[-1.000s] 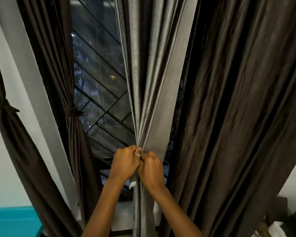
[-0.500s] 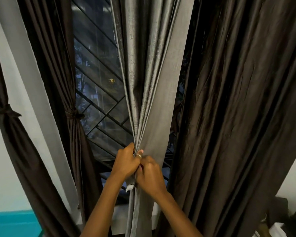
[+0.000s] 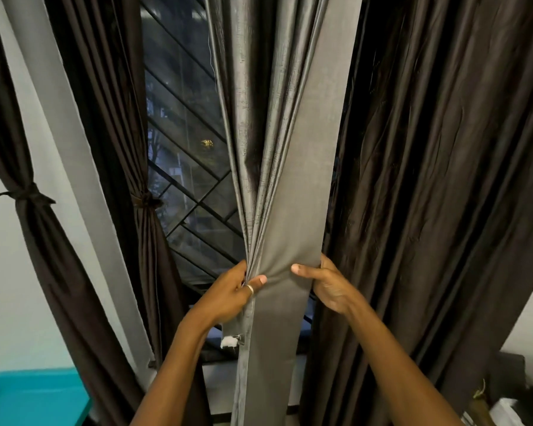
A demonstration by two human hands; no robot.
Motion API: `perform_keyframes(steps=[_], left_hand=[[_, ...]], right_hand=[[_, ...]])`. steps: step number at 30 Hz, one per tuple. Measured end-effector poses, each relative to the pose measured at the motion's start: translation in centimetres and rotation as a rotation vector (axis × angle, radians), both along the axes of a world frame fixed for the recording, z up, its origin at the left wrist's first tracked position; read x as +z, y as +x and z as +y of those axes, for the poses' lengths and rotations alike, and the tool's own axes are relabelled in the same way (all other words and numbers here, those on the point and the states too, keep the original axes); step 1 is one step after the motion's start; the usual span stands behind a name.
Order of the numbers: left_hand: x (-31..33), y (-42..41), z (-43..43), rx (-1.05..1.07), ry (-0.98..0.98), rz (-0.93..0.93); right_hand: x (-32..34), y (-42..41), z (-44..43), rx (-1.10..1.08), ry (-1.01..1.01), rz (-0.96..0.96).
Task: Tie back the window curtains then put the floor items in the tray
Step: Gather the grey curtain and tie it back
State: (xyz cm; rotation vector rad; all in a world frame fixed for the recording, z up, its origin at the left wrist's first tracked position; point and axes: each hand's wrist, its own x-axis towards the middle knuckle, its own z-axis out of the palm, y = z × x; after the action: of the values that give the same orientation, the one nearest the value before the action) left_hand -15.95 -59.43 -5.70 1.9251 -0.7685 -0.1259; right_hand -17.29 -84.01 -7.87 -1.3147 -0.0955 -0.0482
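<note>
Both hands work the grey curtain panel at the centre of the frame. Half a second earlier the two hands were pressed together on one tight bunch of this cloth; now they have separated. The left hand, wearing a ring, stays at the gathered left edge with its thumb and fingers pinched shut on the folds, while the right hand has slid across to the panel's right edge, its thumb laid over the front and its fingers wrapped behind, closed on the cloth. The change suggests that the flat right part of the panel is being drawn in for a fuller gather, so the tying of this panel is judged not yet begun. A small white tag hangs just below the left hand; whether it belongs to a tie-back cannot be told. Two dark brown curtains at centre left, one at the far left and one beside the window grille, are already knotted; the broad dark brown curtain filling the right of the frame hangs loose. As for containers, a teal surface shows at lower left, but whether it is the tray cannot be told, and nothing is seen on its visible part. No floor items are in view; indistinct clutter lies at lower right.
</note>
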Motion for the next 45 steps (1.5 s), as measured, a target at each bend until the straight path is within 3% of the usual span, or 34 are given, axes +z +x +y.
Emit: perform_keyframes(steps=[5, 12, 18, 22, 26, 34, 40, 45], left_hand=[[0.3, -0.3, 0.6, -0.114, -0.022, 0.043], [-0.1, -0.6, 0.9, -0.048, -0.021, 0.031], [-0.8, -1.1, -0.9, 0.228, 0.034, -0.102], [-1.4, -1.5, -2.2, 0.381, 0.085, -0.188], [-1.6, -1.6, -3.3, 0.439, 0.108, -0.222], [-1.6, -1.5, -3.6, 0.366, -0.002, -0.112], [-1.8, -1.3, -3.5, 0.304, -0.097, 0.12], [-1.9, -0.9, -3.7, 0.356, -0.009, 0.053]], right_hand=[[-0.1, 0.4, -0.5, 0.196, -0.004, 0.04], [-0.5, -0.2, 0.2, 0.065, -0.137, 0.067], [-0.6, -2.0, 2.2, -0.29, -0.359, -0.097], [-1.7, -3.5, 4.4, -0.667, -0.74, -0.228], [-2.1, -4.8, 6.8, -0.837, -1.011, -0.21], [-1.8, -6.1, 12.1, -0.794, -1.18, -0.244], [-2.3, -5.5, 13.0, -0.601, -1.311, -0.182], [-2.6, -5.5, 12.1, -0.422, -1.278, -0.233]])
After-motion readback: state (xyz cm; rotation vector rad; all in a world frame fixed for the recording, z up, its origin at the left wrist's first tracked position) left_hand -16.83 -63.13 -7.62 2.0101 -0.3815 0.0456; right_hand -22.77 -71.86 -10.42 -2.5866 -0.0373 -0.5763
